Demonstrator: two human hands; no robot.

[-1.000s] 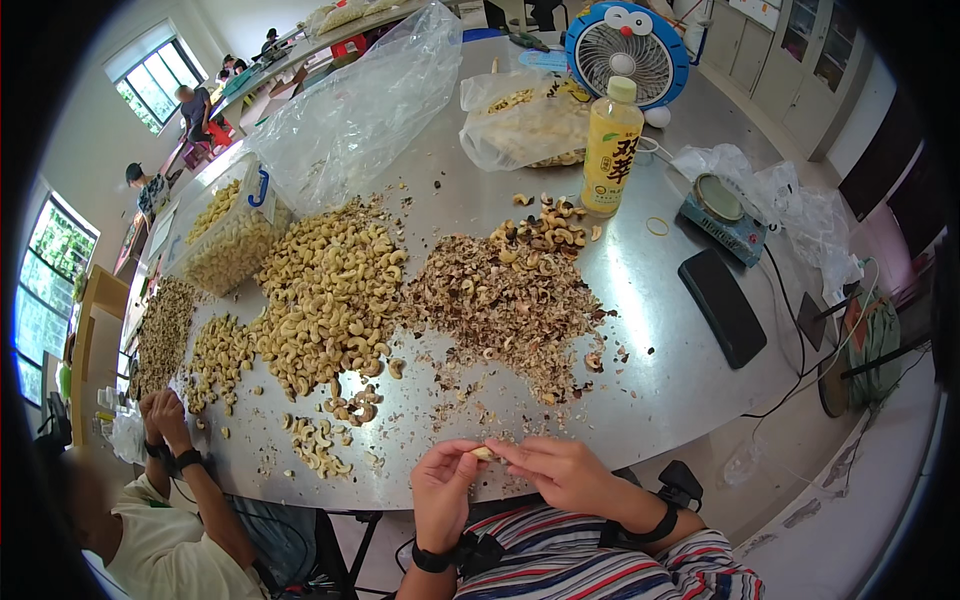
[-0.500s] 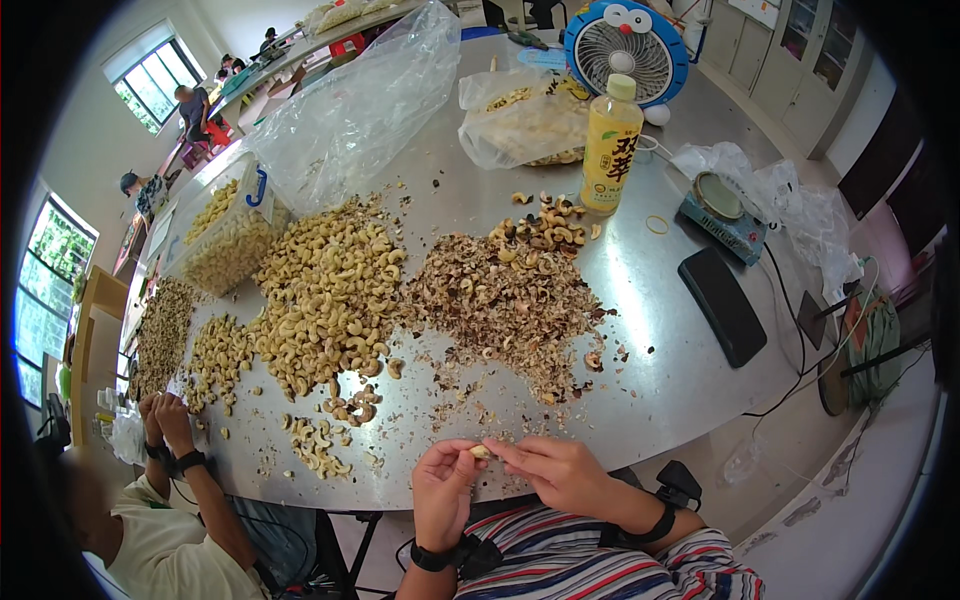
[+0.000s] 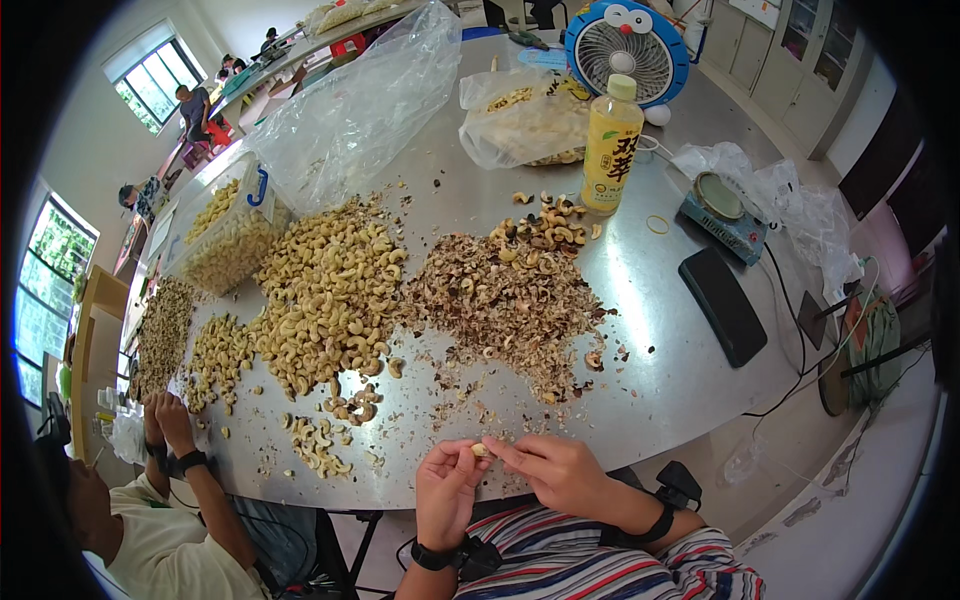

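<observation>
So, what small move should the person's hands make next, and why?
Perhaps the right hand should rub the pale nut lightly: the left hand pinches it, the right is at it, and brown flakes lie heaped ahead. Any remaining skin is too small to tell.

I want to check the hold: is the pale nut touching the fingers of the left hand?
Touching. The head view shows the pale nut pinched between the fingers of the left hand.
</observation>
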